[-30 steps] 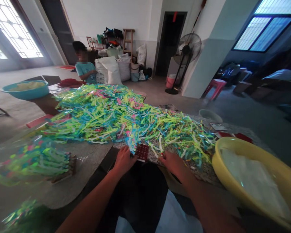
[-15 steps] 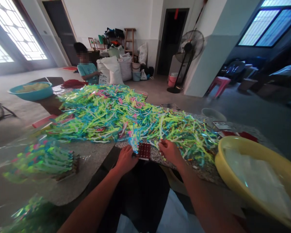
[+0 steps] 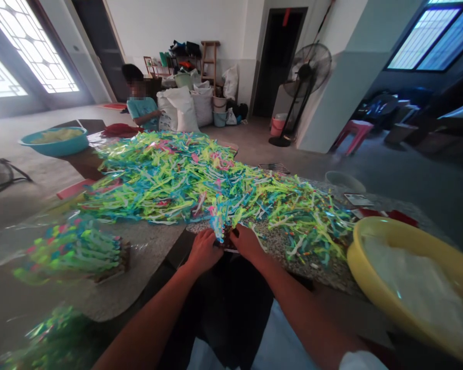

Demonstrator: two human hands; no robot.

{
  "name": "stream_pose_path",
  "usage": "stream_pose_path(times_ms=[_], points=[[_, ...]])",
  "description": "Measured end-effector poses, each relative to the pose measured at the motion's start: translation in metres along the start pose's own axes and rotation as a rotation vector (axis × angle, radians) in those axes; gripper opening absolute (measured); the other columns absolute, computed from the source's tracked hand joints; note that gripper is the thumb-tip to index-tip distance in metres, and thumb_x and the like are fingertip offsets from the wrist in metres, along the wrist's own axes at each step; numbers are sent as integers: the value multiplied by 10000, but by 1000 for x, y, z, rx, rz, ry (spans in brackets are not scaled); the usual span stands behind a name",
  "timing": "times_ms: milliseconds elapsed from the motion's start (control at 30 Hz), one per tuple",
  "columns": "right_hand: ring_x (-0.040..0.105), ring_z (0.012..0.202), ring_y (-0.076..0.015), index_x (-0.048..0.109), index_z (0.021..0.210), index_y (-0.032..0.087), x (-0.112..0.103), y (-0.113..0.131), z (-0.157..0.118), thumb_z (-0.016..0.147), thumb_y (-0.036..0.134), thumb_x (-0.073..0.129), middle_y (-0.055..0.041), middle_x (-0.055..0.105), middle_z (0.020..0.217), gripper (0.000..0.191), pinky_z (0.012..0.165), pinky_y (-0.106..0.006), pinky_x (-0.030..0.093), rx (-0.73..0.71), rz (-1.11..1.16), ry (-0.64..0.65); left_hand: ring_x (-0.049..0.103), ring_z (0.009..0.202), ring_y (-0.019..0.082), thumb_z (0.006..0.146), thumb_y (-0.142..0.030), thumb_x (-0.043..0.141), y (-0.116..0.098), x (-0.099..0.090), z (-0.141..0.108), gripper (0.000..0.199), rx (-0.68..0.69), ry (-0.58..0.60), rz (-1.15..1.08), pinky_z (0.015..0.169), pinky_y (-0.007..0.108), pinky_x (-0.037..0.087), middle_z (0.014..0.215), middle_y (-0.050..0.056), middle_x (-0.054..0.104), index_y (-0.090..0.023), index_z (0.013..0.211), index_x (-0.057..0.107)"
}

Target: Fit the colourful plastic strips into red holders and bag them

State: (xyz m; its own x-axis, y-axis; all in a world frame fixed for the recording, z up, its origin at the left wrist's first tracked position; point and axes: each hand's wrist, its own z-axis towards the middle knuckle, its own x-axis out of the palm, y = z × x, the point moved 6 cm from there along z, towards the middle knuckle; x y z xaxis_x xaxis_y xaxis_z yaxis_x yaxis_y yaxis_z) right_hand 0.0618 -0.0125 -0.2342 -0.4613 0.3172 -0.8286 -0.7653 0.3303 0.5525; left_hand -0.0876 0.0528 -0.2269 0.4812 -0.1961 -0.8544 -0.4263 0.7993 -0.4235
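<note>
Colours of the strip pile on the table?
The strip pile: mostly yellow-green and blue, some white and pink; head view.

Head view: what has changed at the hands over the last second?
The right hand has moved left to the dark red tray, close to the left hand; whether its fingers hold anything is hidden. The left hand stayed at the tray's left side; the colorful heap looks much the same.

The speckled grey tabletop [image 3: 274,248] bears a wide, tangled heap of green, blue, white and pink strips [image 3: 165,177], a plastic-wrapped bundle [image 3: 79,246] on the left, a pale card [image 3: 357,199] and red pieces [image 3: 403,218] toward the far right, and, apparently, a mostly hidden dark tray [image 3: 228,240] at the near edge.
</note>
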Motion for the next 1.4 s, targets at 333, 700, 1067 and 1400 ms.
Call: stream_pose_path(times_ms=[333,700,1067,1400], points=[[623,975,-199,674,1090,197,7,7,-5,972,345,546,-87,668,1114,229,834,-272,422,-1,-163,-14,587,1160,295,767,-183,694,-1,0,1,288,16,-17,-20,1044,460,465,1145,104,690,-193,1055,691],[659,993,-226,694,1084,168,3,25,-1,1003,367,471,-130,677,1128,310,817,-295,485,3,-289,87,592,1144,305,794,-221,662,5,4,1,291,58,-22,16,995,462,483,1140,110,684,-205,1084,682],[650,933,-186,729,950,188,-45,-5,12,982,285,438,-90,728,1000,308,796,-258,433,18,-191,64,585,1129,319,856,-350,636,16,12,-1,264,67,-46,57,986,475,486,1106,113,689,-190,1063,670],[663,1103,-301,707,1187,79,-172,-184,58,953,361,512,-242,694,1158,415,896,-346,479,681,-301,-157,623,1010,299,849,-347,629,13,9,0,185,101,-71,48,919,457,502,1003,103,699,-204,957,674]])
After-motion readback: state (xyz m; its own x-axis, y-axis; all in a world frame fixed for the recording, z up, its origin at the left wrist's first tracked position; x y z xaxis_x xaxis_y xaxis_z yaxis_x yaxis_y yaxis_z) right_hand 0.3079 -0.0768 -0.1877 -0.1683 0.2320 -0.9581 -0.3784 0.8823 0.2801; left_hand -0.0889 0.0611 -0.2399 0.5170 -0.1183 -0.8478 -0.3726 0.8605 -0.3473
